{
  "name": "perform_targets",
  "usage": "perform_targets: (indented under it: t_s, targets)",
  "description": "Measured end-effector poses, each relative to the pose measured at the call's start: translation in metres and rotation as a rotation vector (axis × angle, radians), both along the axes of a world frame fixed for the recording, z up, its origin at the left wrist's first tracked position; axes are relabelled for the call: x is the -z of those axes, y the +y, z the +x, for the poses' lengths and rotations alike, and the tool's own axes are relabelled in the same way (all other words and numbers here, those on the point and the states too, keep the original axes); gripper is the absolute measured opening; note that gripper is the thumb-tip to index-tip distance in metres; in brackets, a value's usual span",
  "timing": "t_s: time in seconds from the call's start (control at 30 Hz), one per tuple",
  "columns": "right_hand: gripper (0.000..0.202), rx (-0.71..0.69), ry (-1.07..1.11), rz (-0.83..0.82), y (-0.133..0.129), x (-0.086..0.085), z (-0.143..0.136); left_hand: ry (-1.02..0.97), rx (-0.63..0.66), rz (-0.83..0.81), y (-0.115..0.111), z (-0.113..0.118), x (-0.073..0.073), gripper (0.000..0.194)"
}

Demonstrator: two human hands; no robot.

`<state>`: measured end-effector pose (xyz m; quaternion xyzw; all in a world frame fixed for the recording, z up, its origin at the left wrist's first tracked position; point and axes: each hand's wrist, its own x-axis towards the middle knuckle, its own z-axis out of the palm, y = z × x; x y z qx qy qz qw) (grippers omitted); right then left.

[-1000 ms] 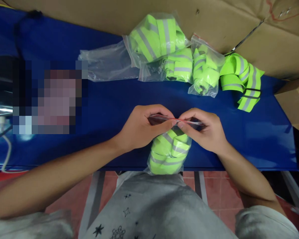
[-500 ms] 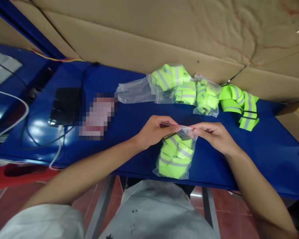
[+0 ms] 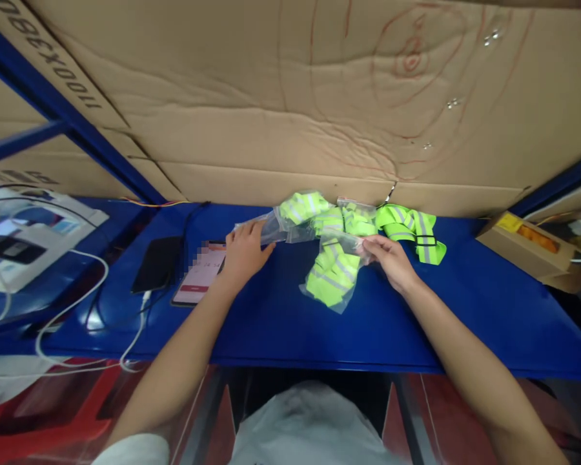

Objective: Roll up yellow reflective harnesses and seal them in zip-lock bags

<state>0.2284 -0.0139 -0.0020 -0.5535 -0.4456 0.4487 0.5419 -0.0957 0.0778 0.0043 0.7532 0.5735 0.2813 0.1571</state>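
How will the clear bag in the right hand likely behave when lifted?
The clear bag will probably sag, its thin plastic creasing around a folded green strap. It seems light for its bulk, since the strap looks like thin fabric. Its shiny surface may slide between the fingers.

The cardboard strip (image 3: 53, 58) bears "1100X380", upside down.

The neon-green fabric strap (image 3: 333, 274), bagged at four o'clock, bears grey stripes; the flat tabletop (image 3: 281, 323) is blue. Toward one o'clock, the tan cardboard wall (image 3: 213, 84) shows faint, probably red rings (image 3: 411, 61).
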Motion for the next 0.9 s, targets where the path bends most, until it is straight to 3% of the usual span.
perform_targets:
  t_s: [0.13,0.23,0.4,0.53,0.7,0.8,0.9]
  targets:
    - [0.036,0.163,0.114,0.071,0.004,-0.008,0.018,0.197,-0.003,-0.008,0.006,-0.006,0.005,0.026]
    - [0.034,0.277,0.17,0.133,0.008,-0.017,0.045,0.237,-0.041,0.042,0.004,-0.009,0.0,0.025]
    - [0.014,0.398,0.27,0.193,0.024,-0.038,0.089,0.114,-0.164,0.197,-0.002,-0.013,-0.015,0.031]
    - [0.01,0.44,0.297,0.188,0.057,-0.049,0.093,-0.078,-0.169,0.306,-0.008,-0.011,-0.019,0.03]
    - [0.021,0.494,0.238,0.172,0.09,-0.027,0.055,-0.311,-0.132,0.419,-0.015,-0.006,-0.018,0.028]
    - [0.029,0.48,0.136,0.156,0.082,-0.004,0.036,-0.428,-0.082,0.438,-0.017,-0.003,-0.017,0.032]
    - [0.032,0.539,-0.045,0.183,0.058,0.007,0.034,-0.478,-0.013,0.444,-0.024,0.002,-0.018,0.033]
